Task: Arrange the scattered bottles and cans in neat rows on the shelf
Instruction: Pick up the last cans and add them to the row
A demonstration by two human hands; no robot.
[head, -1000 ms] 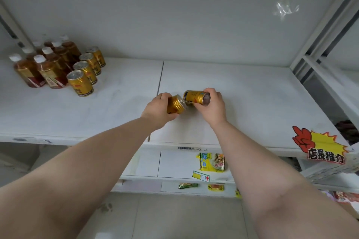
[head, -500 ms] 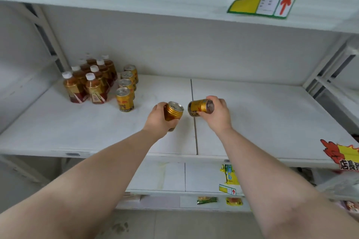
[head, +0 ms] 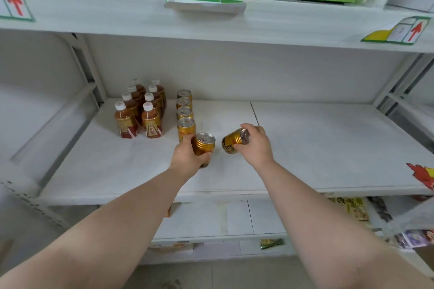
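Nearest, over the middle of the white shelf [head: 328, 148], the left hand [head: 187, 159] grips an upright gold can [head: 203, 145], and the right hand [head: 257, 145] grips a second gold can [head: 233, 142] tilted on its side, top pointing right. Just beyond the upright can, a row of four cans [head: 185, 112] runs toward the back wall. Left of that row stand two rows of capped bottles [head: 141, 108].

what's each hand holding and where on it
Left hand wraps an upright gold can round its side; right hand holds a tilted gold can near its top.
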